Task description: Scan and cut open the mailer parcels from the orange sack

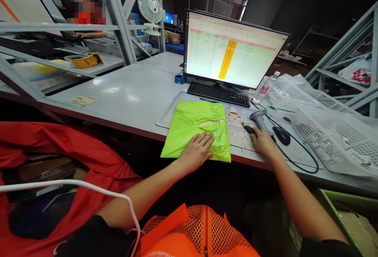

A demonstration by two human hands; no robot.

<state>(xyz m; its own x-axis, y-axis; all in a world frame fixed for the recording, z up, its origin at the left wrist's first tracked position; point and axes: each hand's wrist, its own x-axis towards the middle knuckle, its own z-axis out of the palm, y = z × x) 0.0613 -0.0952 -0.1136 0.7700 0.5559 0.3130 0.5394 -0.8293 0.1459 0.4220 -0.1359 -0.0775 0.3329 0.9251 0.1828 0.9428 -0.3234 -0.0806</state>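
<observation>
On the green plastic package (pixel 180 133) at the near edge of the worktop (pixel 124 82), the left hand (pixel 197 151) lies flat, palm down. A slit (pixel 210 122) shows beyond its fingertips. To the right, the right hand (pixel 263 143) grips a black-and-yellow cutter (pixel 249 129) over the printed mat (pixel 239 141). Farther out come a handheld scanner (pixel 259 120), a mouse (pixel 281 135), then a keyboard (pixel 218 93) below the lit monitor (pixel 233 52).

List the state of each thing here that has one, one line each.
Green bag: lying flat, slit open, left hand on it
Cutter: in right hand, blade position unclear
Monitor: on, showing a table
Bottle: capped
Red sack: mouth open
Fan: spinning or not, unclear
</observation>
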